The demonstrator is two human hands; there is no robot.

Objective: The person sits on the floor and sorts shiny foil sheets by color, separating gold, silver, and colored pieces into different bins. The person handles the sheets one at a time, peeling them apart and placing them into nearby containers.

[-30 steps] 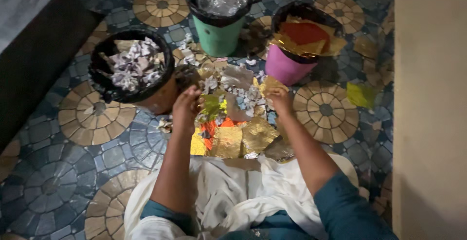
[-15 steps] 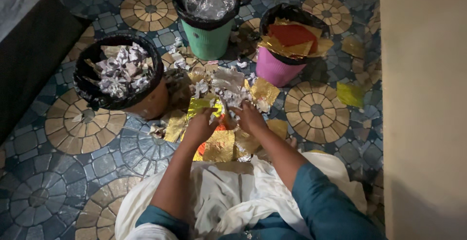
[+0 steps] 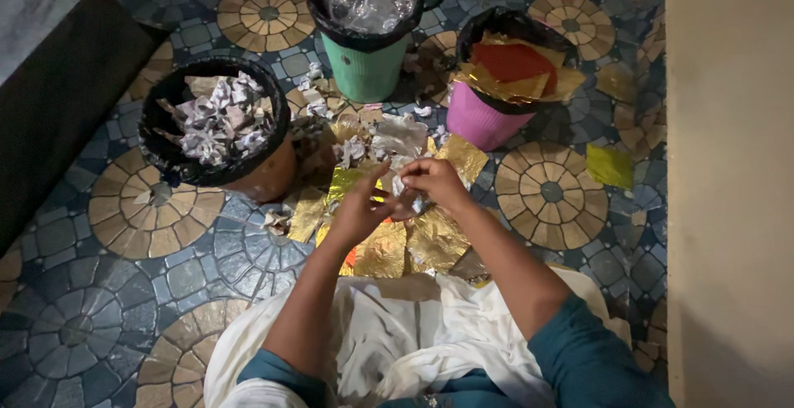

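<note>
Both forearms reach forward from the lap, the left hand (image 3: 357, 209) and right hand (image 3: 436, 183) meeting over the scrap pile (image 3: 389, 201), fingers pinched on a small crumpled paper piece (image 3: 403, 186). The pile lies just below the green bin (image 3: 365, 62); open tiled floor (image 3: 124, 292) spreads lower left of it.

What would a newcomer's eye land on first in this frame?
Probably the two hands, left hand and right hand, meeting over a heap of gold foil sheets and crumpled paper scraps on the patterned tile floor. Behind the heap stand three lined bins: brown bin at left, green bin in the middle, pink bin at right.
</note>
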